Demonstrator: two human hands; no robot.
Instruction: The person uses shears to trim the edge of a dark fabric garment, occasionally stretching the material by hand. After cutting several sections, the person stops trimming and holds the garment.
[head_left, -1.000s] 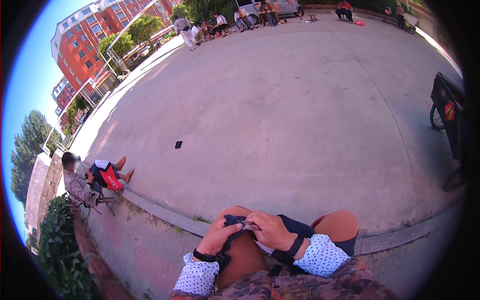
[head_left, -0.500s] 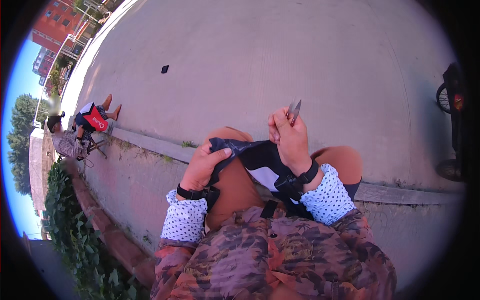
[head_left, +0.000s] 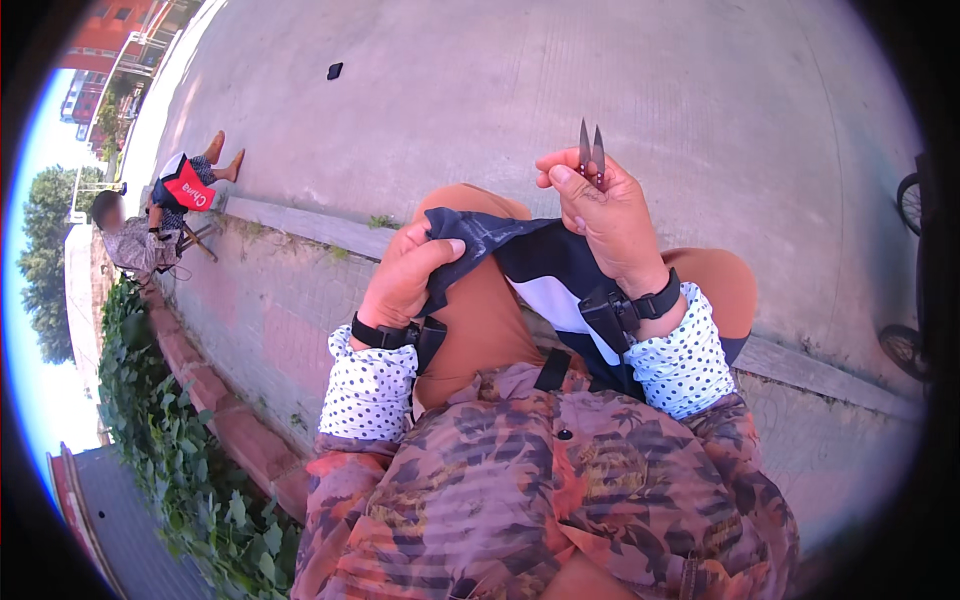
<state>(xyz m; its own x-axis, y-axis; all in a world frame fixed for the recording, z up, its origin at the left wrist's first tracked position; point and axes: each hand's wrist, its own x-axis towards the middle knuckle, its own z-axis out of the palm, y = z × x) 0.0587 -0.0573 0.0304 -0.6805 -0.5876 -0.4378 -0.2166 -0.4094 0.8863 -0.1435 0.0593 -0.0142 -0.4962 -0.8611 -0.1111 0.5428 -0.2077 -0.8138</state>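
Two pinches on my feed: snips (head_left: pixel 598 155) in the right hand (head_left: pixel 612 218), blades (head_left: pixel 584 142) up, probably sparing the cloth (head_left: pixel 478 238) in the left hand (head_left: pixel 402 276).

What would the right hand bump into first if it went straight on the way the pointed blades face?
Nothing that shows: beyond the right hand and pointed blades, the way looks free over grey pavement to the picture's edge, though height above the ground is hard to judge.

ok so the right hand (head_left: pixel 612 218) is now up and away from the left hand (head_left: pixel 402 277), snips (head_left: pixel 599 155) clear of the dark cloth (head_left: pixel 470 234)
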